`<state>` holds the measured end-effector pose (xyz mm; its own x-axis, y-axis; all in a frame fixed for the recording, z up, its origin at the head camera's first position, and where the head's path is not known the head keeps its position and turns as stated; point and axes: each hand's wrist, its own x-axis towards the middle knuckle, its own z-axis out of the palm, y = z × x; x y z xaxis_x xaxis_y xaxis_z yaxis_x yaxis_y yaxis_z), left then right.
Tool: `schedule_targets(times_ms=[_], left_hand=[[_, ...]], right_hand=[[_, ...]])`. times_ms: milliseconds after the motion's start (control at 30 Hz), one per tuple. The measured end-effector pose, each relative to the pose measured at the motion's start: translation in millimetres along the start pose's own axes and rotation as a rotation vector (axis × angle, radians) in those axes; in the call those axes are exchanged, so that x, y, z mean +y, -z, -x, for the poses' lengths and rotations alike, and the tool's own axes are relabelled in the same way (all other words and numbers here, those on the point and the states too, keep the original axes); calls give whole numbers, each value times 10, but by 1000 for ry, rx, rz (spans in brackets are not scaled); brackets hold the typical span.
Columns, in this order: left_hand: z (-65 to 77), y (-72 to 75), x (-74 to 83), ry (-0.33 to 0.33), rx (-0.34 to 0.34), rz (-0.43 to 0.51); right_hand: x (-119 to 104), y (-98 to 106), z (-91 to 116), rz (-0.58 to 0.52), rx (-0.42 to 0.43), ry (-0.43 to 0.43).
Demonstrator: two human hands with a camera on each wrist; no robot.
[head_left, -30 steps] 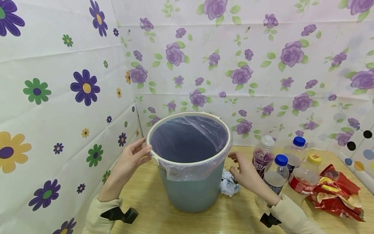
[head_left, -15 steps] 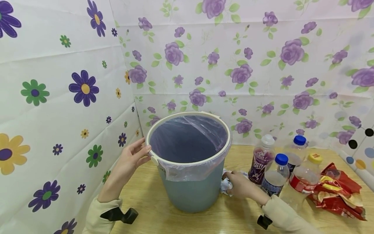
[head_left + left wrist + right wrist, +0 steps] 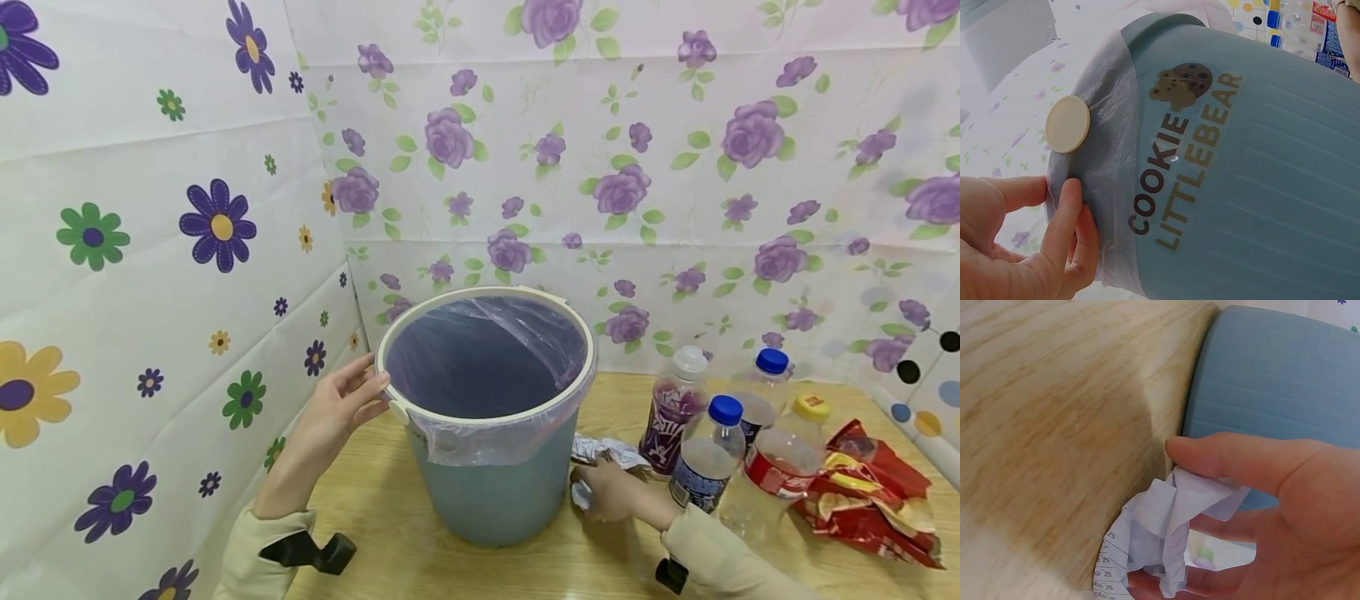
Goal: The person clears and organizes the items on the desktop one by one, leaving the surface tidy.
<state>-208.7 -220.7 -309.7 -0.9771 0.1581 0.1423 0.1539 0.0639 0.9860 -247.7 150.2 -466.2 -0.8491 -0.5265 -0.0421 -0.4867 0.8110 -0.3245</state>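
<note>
A blue-grey trash can [image 3: 495, 492] with a cream rim and a clear plastic liner [image 3: 480, 446] stands upright on the table. My left hand [image 3: 337, 404] pinches its rim at the left; in the left wrist view the fingers press the liner just below a round cream knob [image 3: 1067, 124]. Low beside the can's right side, my right hand [image 3: 611, 490] grips a crumpled sheet of paper [image 3: 1166, 519], thumb on one side and fingers on the other. Printed marks show on the paper, which lies close over the wooden table. Behind that hand lies a crumpled silvery wrapper [image 3: 611, 452].
Right of my right hand stand a purple-labelled bottle [image 3: 663, 429], two blue-capped bottles [image 3: 705, 467] and a yellow-capped bottle [image 3: 783, 467]. A torn red snack bag [image 3: 870, 500] lies at the far right. Flowered cloth walls [image 3: 480, 167] enclose the table [image 3: 375, 533] at the back and left.
My right hand has come down from above the crumpled paper and taken hold of it beside the can. The silvery wrapper behind shows more. My left hand has stayed at the rim.
</note>
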Motion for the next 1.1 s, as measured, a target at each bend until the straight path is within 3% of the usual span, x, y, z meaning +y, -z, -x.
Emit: schedule_targets(times_ms=[133, 600, 867, 1100], left_hand=[[1, -6, -3, -3, 0, -3], [-1, -8, 8, -9, -4, -8], [0, -1, -3, 1, -2, -2], [-5, 7, -7, -10, -6, -2]], right_hand=[[5, 13, 33, 16, 26, 20], [18, 311, 140, -78, 98, -67], [42, 358, 189, -81, 154, -49], [15, 518, 259, -111, 184, -31]])
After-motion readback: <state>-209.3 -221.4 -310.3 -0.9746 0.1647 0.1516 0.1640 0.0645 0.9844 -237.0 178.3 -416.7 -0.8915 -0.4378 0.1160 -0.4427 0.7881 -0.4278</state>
